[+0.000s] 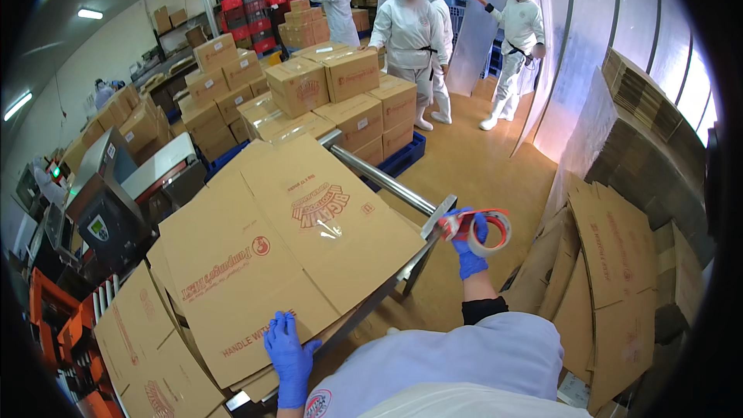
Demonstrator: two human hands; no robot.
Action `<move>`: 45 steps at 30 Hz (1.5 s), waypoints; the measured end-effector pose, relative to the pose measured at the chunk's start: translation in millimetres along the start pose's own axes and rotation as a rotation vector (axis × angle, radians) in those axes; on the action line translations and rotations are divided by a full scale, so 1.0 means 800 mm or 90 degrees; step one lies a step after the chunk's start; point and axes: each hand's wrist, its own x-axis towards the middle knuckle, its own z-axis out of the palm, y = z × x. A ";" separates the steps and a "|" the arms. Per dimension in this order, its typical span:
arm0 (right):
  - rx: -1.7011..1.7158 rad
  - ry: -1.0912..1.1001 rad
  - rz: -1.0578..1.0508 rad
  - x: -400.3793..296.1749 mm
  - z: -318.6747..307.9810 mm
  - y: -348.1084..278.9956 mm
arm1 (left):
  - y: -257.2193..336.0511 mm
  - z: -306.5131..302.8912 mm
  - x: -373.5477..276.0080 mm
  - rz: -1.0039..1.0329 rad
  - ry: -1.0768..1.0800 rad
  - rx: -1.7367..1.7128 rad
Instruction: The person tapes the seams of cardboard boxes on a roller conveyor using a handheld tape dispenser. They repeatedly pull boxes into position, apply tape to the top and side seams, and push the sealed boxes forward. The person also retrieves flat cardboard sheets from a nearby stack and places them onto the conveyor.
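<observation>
My left hand [288, 354], in a blue glove, rests with its fingers on the near edge of a flat, unfolded cardboard carton [278, 244]. The carton lies on top of other flat cartons on a metal table [371, 309] and bears red printing. A strip of clear tape shines on its far right panel. Beyond the carton's right corner, my gloved right hand [471, 244] grips a red tape dispenser [458, 224]. A tape roll [491, 233] sits on the dispenser, held over the floor beside a steel table rail [389, 180].
More flat cartons [157, 342] lie at left, by a roller conveyor [105, 296] and a machine with a display [100, 226]. Sealed boxes [354, 122] stand on a blue pallet [406, 157] ahead. Cardboard sheets [615, 284] lean at right. Several people in white stand beyond.
</observation>
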 end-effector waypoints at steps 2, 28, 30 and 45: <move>0.040 0.068 -0.085 -0.006 -0.015 -0.014 | -0.007 0.008 -0.011 0.072 0.042 0.000; 0.192 0.218 -0.100 -0.056 -0.021 -0.039 | -0.054 -0.221 0.343 0.014 0.497 0.209; 0.197 0.197 -0.078 -0.053 -0.027 -0.047 | -0.066 -0.157 0.349 0.002 0.475 0.172; 0.078 0.109 0.149 -0.033 0.040 0.070 | -0.040 -0.014 0.300 -0.068 0.064 0.065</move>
